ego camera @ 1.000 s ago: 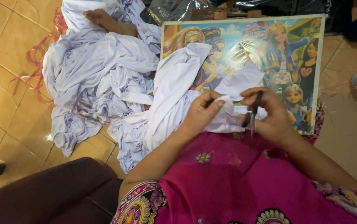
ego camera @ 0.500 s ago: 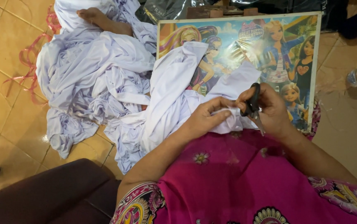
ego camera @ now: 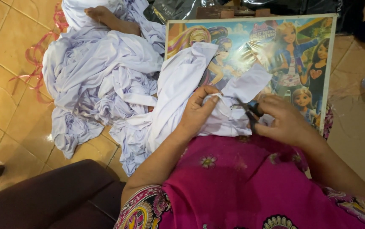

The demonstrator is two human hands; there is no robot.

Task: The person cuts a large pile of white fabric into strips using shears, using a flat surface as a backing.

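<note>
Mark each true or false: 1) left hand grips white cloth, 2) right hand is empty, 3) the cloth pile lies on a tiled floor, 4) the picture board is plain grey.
1) True: the left hand pinches the white cloth.
2) False: the right hand holds small dark scissors.
3) True: the cloth pile rests on the tiled floor.
4) False: the picture board shows colourful cartoon figures.

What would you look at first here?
The bright cartoon board at top right, full of drawn girls. In front of it, the left hand pinches white cloth while the right hand works small scissors on it. A big cloth pile lies on the tiled floor at left.
</note>
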